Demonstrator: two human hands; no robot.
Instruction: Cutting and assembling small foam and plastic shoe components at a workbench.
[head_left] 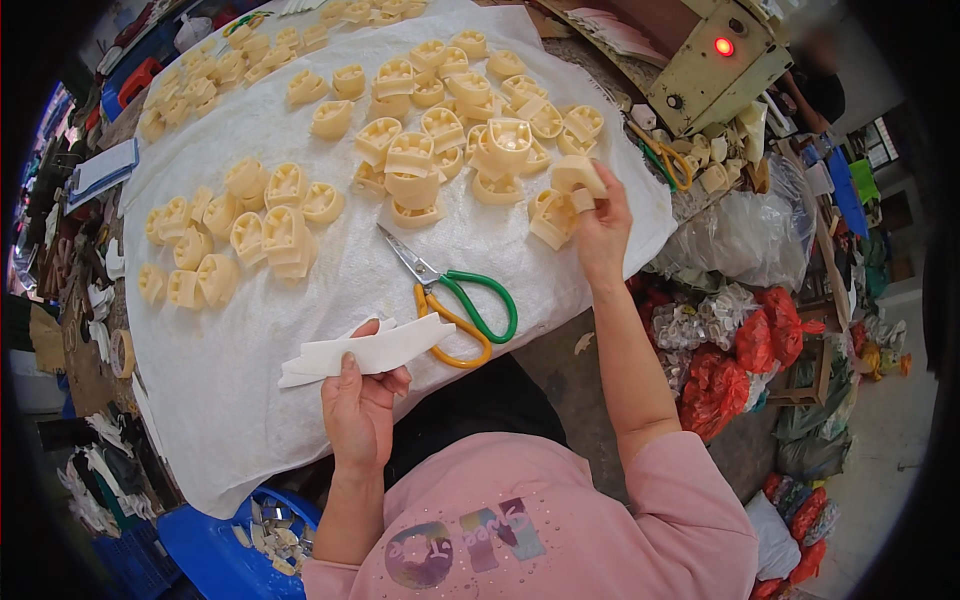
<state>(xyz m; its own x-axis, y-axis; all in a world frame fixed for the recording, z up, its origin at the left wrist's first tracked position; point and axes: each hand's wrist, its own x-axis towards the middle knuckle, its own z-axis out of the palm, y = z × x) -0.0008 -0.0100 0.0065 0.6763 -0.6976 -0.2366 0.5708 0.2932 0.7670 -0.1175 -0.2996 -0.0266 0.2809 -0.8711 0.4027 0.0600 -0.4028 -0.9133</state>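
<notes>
My left hand (360, 415) is closed on a few white flat strips (365, 352), thumb on top, above the front edge of the cloth. At the right side of the cloth, my right hand (605, 235) grips a cream moulded plastic piece (575, 176) between thumb and fingers. Just under it is another cream piece (552, 220); whether the two touch, I cannot tell. Between my hands lie scissors (428, 275) with one green and one orange handle, blades pointing away to the left. Several similar cream pieces (410, 155) sit in a cluster beyond them, some stacked.
White cloth (230, 390) covers the table, with more cream pieces (285, 235) at left. A blue basin (200, 540) of scraps stands below the left edge. At right are a machine (715, 75) with a red light, more scissors (668, 155) and red bags (715, 390). Another person (820, 95) is beyond.
</notes>
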